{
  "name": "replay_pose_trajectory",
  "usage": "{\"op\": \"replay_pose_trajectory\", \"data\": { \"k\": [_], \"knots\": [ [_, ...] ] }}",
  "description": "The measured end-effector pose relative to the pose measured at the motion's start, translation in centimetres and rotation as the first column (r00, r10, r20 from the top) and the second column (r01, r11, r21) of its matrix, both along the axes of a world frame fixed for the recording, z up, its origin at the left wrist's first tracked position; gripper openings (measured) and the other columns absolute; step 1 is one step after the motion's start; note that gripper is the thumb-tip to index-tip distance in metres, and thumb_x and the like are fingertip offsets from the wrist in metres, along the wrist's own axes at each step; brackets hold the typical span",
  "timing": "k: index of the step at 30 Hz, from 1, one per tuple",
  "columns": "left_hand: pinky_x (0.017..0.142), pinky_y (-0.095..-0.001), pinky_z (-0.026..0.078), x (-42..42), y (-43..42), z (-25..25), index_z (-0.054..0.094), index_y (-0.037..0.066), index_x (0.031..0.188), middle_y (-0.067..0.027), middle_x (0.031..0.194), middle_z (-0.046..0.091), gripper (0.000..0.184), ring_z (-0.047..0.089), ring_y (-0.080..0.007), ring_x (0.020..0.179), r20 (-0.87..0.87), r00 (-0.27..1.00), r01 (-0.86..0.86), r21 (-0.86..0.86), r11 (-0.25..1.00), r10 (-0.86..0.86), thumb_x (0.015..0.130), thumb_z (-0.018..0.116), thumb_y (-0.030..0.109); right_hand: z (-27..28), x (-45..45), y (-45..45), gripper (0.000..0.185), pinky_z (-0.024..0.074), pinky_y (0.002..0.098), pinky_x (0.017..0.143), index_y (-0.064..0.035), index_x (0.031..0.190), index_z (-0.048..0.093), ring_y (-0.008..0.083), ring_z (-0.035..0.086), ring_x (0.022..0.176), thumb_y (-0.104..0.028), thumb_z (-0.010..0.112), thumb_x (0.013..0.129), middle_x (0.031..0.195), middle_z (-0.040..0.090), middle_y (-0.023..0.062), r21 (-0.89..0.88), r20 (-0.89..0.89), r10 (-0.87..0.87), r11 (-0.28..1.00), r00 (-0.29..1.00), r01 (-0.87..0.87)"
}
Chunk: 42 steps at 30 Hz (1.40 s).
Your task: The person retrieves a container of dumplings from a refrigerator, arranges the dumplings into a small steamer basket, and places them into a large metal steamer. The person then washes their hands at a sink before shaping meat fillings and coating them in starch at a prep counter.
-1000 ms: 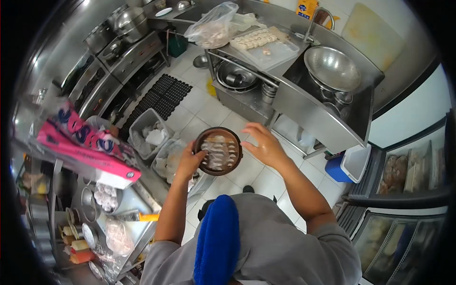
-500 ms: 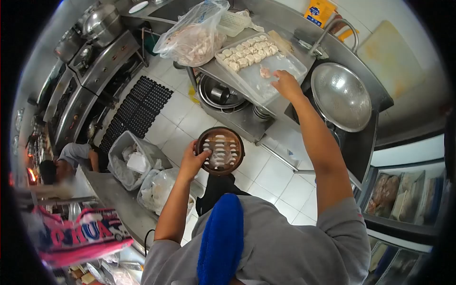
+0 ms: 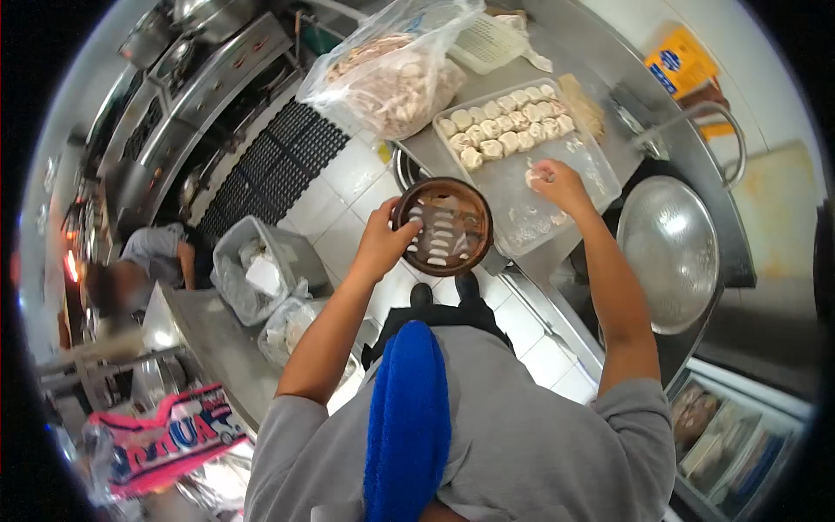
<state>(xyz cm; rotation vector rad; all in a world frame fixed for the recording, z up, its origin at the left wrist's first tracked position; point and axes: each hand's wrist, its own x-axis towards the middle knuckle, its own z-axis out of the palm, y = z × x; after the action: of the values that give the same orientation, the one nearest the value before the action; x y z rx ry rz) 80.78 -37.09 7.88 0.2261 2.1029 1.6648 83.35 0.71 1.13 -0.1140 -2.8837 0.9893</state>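
Our metal counter (image 3: 513, 76) bears the tray (image 3: 571, 163) of dumplings (image 3: 511, 124); our left hand (image 3: 384, 242) grips the slatted steamer basket (image 3: 442, 184) over the floor; our right hand (image 3: 561, 184) pinches what seems a dumpling.

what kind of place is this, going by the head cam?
Most likely a commercial kitchen: there's a steel counter with a tray of dumplings, a big metal colander, and a cooking range across the floor.
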Motion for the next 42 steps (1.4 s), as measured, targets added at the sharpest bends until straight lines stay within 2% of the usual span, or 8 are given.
{"op": "replay_pose_trajectory", "data": {
  "k": [15, 18, 20, 22, 25, 30, 39, 42],
  "knots": [
    [0.066, -0.0287, 0.052, 0.9, 4.9, 0.7, 0.047, -0.003, 0.125, -0.0125, 0.098, 0.061, 0.052, 0.062, -0.0179, 0.080, 0.097, 0.942, -0.322, -0.006, 0.947, 0.321, 0.079, 0.068, 0.011, 3.1, 1.0, -1.0, 0.030, 0.0534, 0.0423, 0.067, -0.0090, 0.102, 0.059, 0.0315, 0.062, 0.083, -0.009, 0.067, 0.074, 0.094, 0.056, 0.0110, 0.351, -0.095, 0.343, 0.890, 0.934, -0.291],
    [0.065, -0.0285, 0.052, 1.0, 5.3, 0.8, 0.048, -0.003, 0.125, -0.0120, 0.096, 0.062, 0.052, 0.062, -0.0170, 0.078, 0.114, 0.936, -0.337, 0.014, 0.941, 0.333, 0.079, 0.069, 0.012, 2.8, 0.3, 0.2, 0.028, 0.0541, 0.0371, 0.066, -0.0083, 0.105, 0.059, 0.0246, 0.063, 0.082, -0.009, 0.067, 0.079, 0.095, 0.059, 0.0088, 0.028, -0.142, 0.225, 0.974, 0.964, -0.223],
    [0.065, -0.0282, 0.052, 0.9, 5.5, 0.3, 0.049, -0.003, 0.123, -0.0114, 0.093, 0.063, 0.052, 0.062, -0.0160, 0.077, 0.100, 0.938, -0.331, -0.020, 0.944, 0.331, 0.078, 0.069, 0.012, 5.3, -0.5, 0.1, 0.027, 0.0531, 0.0310, 0.067, -0.0080, 0.110, 0.059, 0.0160, 0.062, 0.082, -0.011, 0.066, 0.084, 0.097, 0.059, 0.0048, -0.688, 0.325, -0.018, 0.682, 0.946, 0.249],
    [0.065, -0.0280, 0.052, 0.9, 5.7, 0.1, 0.050, -0.004, 0.122, -0.0107, 0.091, 0.064, 0.051, 0.061, -0.0153, 0.076, 0.132, 0.925, -0.357, -0.024, 0.934, 0.357, 0.077, 0.070, 0.012, 9.1, -0.9, -1.3, 0.028, 0.0514, 0.0284, 0.069, -0.0083, 0.114, 0.058, 0.0108, 0.059, 0.084, -0.013, 0.065, 0.087, 0.097, 0.057, 0.0017, -0.742, 0.282, 0.031, 0.641, 0.959, 0.197],
    [0.064, -0.0279, 0.052, 0.9, 6.1, 0.1, 0.050, -0.004, 0.121, -0.0109, 0.091, 0.064, 0.050, 0.062, -0.0153, 0.076, 0.095, 0.926, -0.367, -0.001, 0.930, 0.365, 0.078, 0.069, 0.012, 13.1, -1.8, -4.2, 0.032, 0.0506, 0.0281, 0.072, -0.0077, 0.115, 0.057, 0.0125, 0.060, 0.084, -0.012, 0.067, 0.084, 0.095, 0.057, 0.0035, -0.702, 0.127, 0.261, 0.705, 0.957, -0.099],
    [0.070, -0.0290, 0.052, 1.4, 6.8, 0.7, 0.051, -0.006, 0.120, -0.0121, 0.094, 0.064, 0.049, 0.063, -0.0169, 0.079, 0.109, 0.921, -0.374, -0.014, 0.927, 0.373, 0.077, 0.068, 0.010, 13.5, -3.6, -8.1, 0.040, 0.0523, 0.0297, 0.069, -0.0075, 0.118, 0.056, 0.0182, 0.061, 0.080, -0.005, 0.065, 0.079, 0.099, 0.055, 0.0073, -0.074, -0.158, 0.596, 0.788, 0.787, -0.611],
    [0.074, -0.0322, 0.053, 1.7, 7.2, -0.3, 0.052, -0.004, 0.122, -0.0160, 0.100, 0.063, 0.053, 0.064, -0.0212, 0.084, 0.024, 0.922, -0.386, -0.053, 0.921, 0.387, 0.073, 0.069, 0.011, 10.5, -3.4, -11.2, 0.018, 0.0523, 0.0420, 0.065, -0.0089, 0.094, 0.053, 0.0316, 0.063, 0.083, -0.015, 0.063, 0.080, 0.093, 0.057, 0.0115, 0.143, -0.275, 0.612, 0.789, 0.742, -0.598],
    [0.074, -0.0328, 0.053, 1.9, 7.4, -0.1, 0.052, -0.002, 0.121, -0.0154, 0.104, 0.062, 0.053, 0.063, -0.0227, 0.086, 0.086, 0.910, -0.405, -0.026, 0.914, 0.406, 0.073, 0.069, 0.012, 12.4, -2.8, -9.7, 0.032, 0.0525, 0.0403, 0.071, -0.0075, 0.110, 0.056, 0.0313, 0.064, 0.085, -0.022, 0.065, 0.083, 0.101, 0.060, 0.0129, 0.087, -0.314, 0.578, 0.808, 0.753, -0.583]
  ]
}}
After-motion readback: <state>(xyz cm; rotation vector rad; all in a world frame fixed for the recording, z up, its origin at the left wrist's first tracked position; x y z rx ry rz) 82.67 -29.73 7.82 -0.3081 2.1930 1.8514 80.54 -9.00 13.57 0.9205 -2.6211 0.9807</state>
